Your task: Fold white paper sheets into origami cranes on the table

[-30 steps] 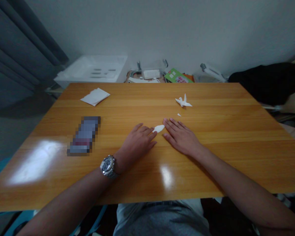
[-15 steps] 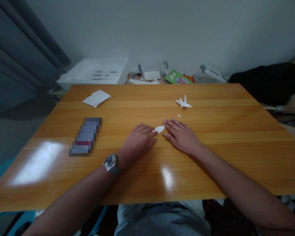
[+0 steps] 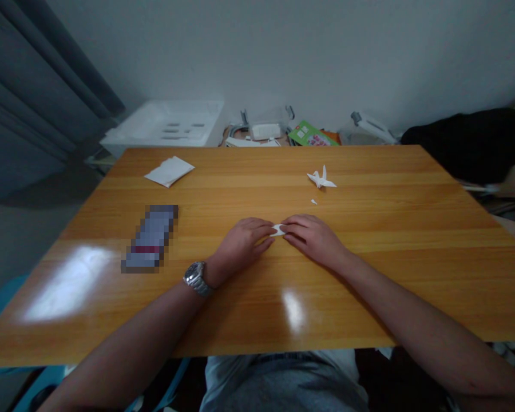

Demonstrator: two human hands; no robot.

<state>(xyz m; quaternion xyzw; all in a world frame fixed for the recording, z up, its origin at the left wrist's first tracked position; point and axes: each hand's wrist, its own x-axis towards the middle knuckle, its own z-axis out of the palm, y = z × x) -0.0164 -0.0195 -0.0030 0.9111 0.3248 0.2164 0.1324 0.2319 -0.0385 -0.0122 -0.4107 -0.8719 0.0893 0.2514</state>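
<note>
A small folded piece of white paper [image 3: 278, 230] lies on the wooden table [image 3: 257, 303], partly covered by fingers from both sides. My left hand [image 3: 245, 243], with a metal watch [image 3: 196, 277] at the wrist, has its fingers closed on the paper's left end. From the other side my right hand [image 3: 312, 237] closes its fingertips on the right end. Beyond my right hand stands a white origami crane [image 3: 321, 178]. Between the crane and that hand is a tiny paper scrap [image 3: 313, 201].
White folded sheets [image 3: 170, 171] lie at the table's far left, with a pixelated phone-like rectangle [image 3: 151, 237] nearer me. Behind the table's far edge are a white plastic tray [image 3: 131, 126], a green booklet [image 3: 311, 135] and a dark cloth [image 3: 467, 143].
My right hand has shifted slightly left and toward me, its flat fingers now bent onto the paper's right end. The left hand has barely moved, and less of the paper shows.
</note>
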